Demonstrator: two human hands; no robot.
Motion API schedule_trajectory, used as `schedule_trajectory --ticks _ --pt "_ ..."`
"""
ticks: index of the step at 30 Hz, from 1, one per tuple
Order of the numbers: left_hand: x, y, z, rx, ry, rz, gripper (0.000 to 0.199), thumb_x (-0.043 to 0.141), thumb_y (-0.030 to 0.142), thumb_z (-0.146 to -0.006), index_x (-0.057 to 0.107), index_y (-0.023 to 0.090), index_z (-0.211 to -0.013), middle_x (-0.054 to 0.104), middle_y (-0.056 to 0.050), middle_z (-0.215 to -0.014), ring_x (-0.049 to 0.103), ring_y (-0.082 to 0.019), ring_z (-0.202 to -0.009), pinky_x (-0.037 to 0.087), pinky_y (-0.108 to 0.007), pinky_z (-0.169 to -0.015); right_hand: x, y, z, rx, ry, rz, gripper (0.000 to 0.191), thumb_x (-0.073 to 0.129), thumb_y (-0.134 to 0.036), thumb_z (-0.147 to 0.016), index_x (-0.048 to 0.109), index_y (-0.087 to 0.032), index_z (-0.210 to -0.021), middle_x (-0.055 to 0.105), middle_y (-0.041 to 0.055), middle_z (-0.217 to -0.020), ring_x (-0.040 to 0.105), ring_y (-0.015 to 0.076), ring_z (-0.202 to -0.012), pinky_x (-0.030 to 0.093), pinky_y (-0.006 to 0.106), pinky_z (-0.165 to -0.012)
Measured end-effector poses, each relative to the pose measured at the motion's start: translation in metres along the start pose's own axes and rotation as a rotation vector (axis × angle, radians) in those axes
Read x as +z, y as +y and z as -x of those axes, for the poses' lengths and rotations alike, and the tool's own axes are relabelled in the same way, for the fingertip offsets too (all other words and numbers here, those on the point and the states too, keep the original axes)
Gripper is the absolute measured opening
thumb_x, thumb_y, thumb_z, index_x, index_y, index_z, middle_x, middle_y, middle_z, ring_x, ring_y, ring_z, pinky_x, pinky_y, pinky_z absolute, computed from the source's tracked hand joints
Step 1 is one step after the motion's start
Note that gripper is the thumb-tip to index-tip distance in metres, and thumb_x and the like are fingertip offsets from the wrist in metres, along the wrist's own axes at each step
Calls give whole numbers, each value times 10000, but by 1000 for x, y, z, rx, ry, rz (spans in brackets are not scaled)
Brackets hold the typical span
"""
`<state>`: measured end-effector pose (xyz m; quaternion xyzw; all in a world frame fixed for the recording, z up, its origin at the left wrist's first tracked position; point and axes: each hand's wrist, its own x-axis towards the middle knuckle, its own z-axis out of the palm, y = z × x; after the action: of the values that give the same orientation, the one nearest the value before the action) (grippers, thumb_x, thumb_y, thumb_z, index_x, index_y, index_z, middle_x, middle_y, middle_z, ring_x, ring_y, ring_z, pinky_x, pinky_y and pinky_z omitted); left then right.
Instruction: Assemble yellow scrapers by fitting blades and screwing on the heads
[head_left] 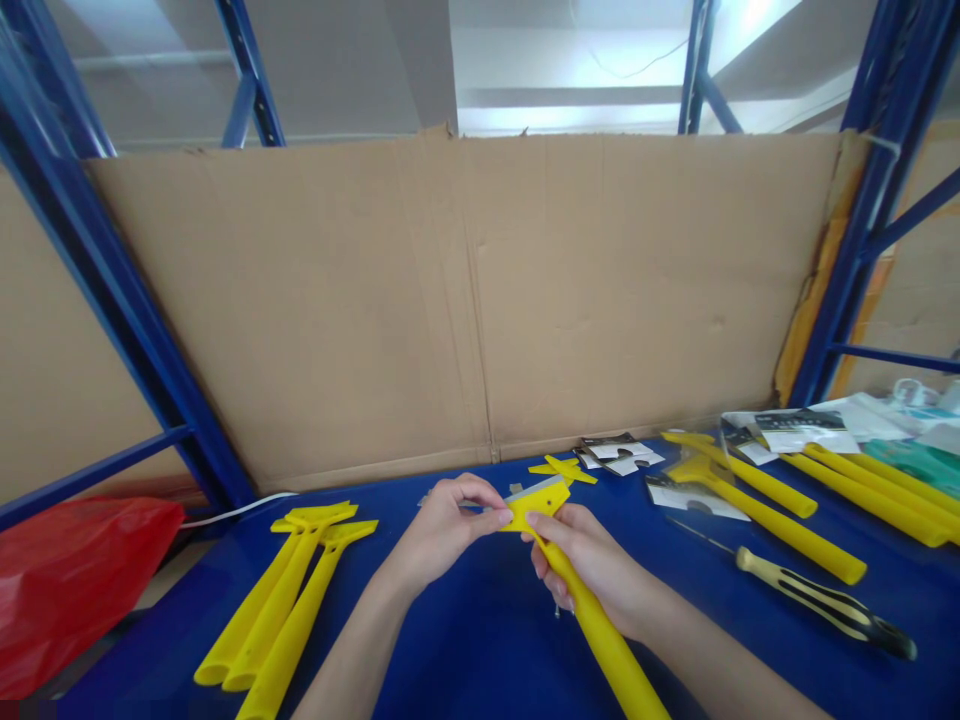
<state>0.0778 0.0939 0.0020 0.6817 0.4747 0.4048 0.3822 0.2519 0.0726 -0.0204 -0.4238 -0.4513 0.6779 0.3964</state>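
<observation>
My right hand [589,565] grips the handle of a yellow plastic scraper [600,640] just below its head, holding it over the blue table [465,640]. My left hand [446,525] pinches the left end of the scraper's head [536,497], where a thin metal blade shows along the top edge. Just behind the head lie small yellow plastic pieces [562,468].
Three yellow scraper handles [285,600] lie at the left. More yellow scrapers [765,510] and packaging cards [619,455] lie at the right, with a screwdriver [821,600] in front. A cardboard sheet [465,300] backs the table. A red bag [71,580] sits far left.
</observation>
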Motion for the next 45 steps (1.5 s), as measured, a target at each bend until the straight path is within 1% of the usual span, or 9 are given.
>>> schedule_trajectory --ticks 5,10,12,18,24,30,33,40,45 --pt "4 4 1 -60 -7 19 116 735 264 -609 682 166 -643 652 -38 -799 588 -180 -836 428 -277 -778 0 4 -1 -29 -2 26 180 481 -372 -848 441 -198 -827 514 -61 -488 376 45 -325 287 148 -310" --pt "6 5 2 -297 -71 324 405 766 234 -568 641 198 -952 652 -19 -816 603 -148 -725 461 -259 -637 0 4 0 -16 -19 43 160 455 -351 -863 444 -196 -828 515 -59 -484 374 43 -321 284 143 -304" --pt "5 2 3 -349 -85 395 450 776 207 -553 631 195 -979 640 -19 -832 602 -135 -713 472 -250 -624 0 2 1 6 -30 68 143 437 -334 -874 444 -197 -831 522 -57 -485 382 45 -318 292 144 -304" --pt "7 -3 4 -315 -124 379 396 746 178 -564 647 164 -948 594 4 -716 570 -112 -655 503 -246 -605 -3 1 -1 70 -40 144 162 443 -321 -873 468 -182 -793 513 -55 -464 392 46 -309 289 147 -303" --pt "19 -2 -1 -254 10 273 300 753 205 -569 655 141 -844 555 19 -628 533 -102 -569 482 -221 -494 -8 -1 -4 54 34 109 159 480 -319 -842 497 -177 -772 513 -52 -463 409 49 -316 285 149 -311" --pt "41 -8 -6 -325 171 581 281 717 127 -601 639 166 -868 636 -24 -767 610 -125 -663 506 -227 -558 -5 5 -12 -28 63 -28 187 522 -335 -815 494 -172 -729 499 -54 -466 386 41 -322 274 155 -317" --pt "48 -12 -7 -297 262 661 229 711 125 -627 645 157 -844 648 -38 -801 617 -129 -688 513 -233 -572 -1 10 -18 -104 85 -119 213 533 -348 -799 481 -167 -700 488 -54 -462 377 39 -321 276 161 -316" --pt "43 -16 -8 -282 169 713 237 793 216 -568 671 120 -748 667 -59 -838 638 -159 -741 551 -326 -708 3 10 -19 -78 135 -155 207 502 -311 -823 487 -165 -677 498 -48 -450 395 48 -316 294 171 -319" --pt "60 -10 -5 -211 360 735 273 778 246 -574 645 135 -785 667 -38 -762 620 -138 -680 536 -275 -619 6 11 -18 -143 179 -178 246 547 -373 -797 497 -166 -675 491 -53 -453 400 50 -318 296 172 -317"
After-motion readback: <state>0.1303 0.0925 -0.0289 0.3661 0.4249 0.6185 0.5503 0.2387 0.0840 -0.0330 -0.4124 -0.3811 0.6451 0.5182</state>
